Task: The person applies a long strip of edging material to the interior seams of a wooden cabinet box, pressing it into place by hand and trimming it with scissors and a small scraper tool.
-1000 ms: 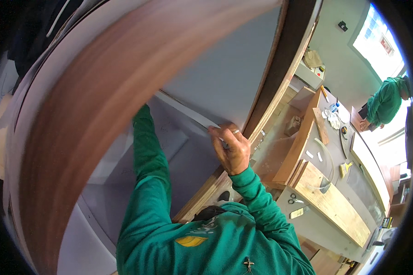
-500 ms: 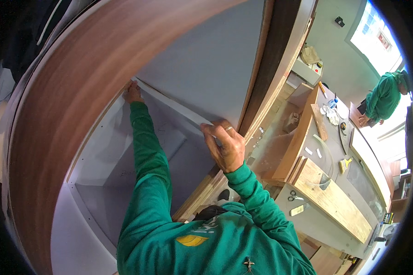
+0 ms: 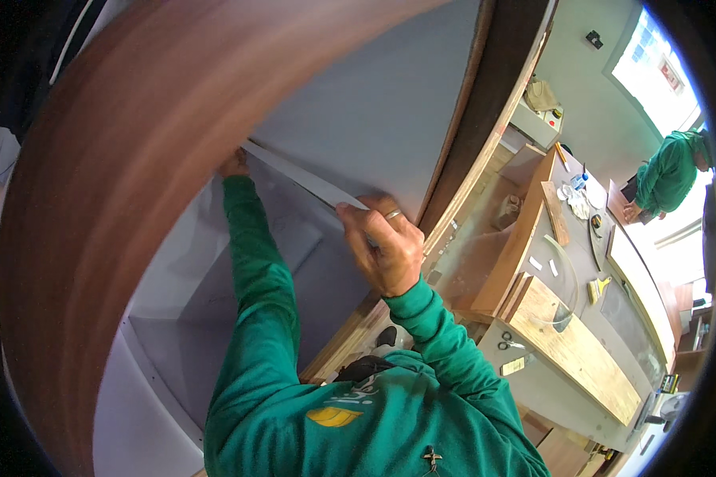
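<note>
A narrow white strip (image 3: 310, 183) runs slantwise along the lower edge of a grey panel (image 3: 374, 103), inside a pale cabinet-like recess (image 3: 175, 278). My right hand (image 3: 390, 246), a ring on one finger, is closed with thumb and fingers at the strip's near end. Reaching deep into the recess, my left hand (image 3: 233, 164) is by the strip's far end. A curved brown wooden panel (image 3: 79, 238) partly covers that hand, so its fingers are hidden.
To the right stands a workbench (image 3: 493, 358) with curved boards (image 3: 573, 346), scissors (image 3: 507, 342), a yellow brush (image 3: 598, 288) and white gloves (image 3: 574, 200). Beyond it, a person in green (image 3: 668, 175) handles a brown board. A dark wooden upright (image 3: 473, 103) borders the recess.
My view has shifted slightly, and the brown panel now covers more of my left hand. Along the strip, my right hand has moved a little up and left.
</note>
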The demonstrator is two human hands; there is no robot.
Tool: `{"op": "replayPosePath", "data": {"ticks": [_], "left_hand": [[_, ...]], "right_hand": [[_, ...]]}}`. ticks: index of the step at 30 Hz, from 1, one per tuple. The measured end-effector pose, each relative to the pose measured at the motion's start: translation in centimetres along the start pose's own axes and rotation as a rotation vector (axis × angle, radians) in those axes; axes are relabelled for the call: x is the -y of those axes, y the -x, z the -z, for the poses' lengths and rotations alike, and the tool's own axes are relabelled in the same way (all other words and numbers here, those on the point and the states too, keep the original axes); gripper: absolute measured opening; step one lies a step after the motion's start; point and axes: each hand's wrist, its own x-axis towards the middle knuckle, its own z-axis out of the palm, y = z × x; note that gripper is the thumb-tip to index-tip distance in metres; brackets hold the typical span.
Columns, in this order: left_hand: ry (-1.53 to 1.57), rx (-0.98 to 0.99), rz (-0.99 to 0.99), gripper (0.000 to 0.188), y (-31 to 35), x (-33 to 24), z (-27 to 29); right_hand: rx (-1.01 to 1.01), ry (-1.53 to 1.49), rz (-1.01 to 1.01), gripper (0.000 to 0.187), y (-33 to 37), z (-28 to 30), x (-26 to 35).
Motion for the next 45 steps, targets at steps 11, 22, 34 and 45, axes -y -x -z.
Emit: {"op": "replayPosePath", "data": {"ticks": [11, 22, 34, 45], "left_hand": [[-0.259, -0.056, -0.058, 0.017, -1.6, -0.8, 0.8], [-0.395, -0.14, 0.065, 0.039, -0.7, 1.4, -0.2], [-1.951, 0.136, -0.292, 0.072, -4.8, 0.6, 2.9], [-1.259, -0.204, -0.558, 0.033, -4.9, 0.8, 2.9]], "right_hand": [[0.046, -0.065, -0.028, 0.02, -1.1, -0.3, 0.7], [0.004, -0.019, -0.057, 0.018, -2.2, -0.5, 1.2], [-0.019, -0.021, -0.027, 0.019, -1.6, -0.8, 1.2], [0.104, 0.025, -0.064, 0.017, 1.3, 0.9, 0.8]]}}
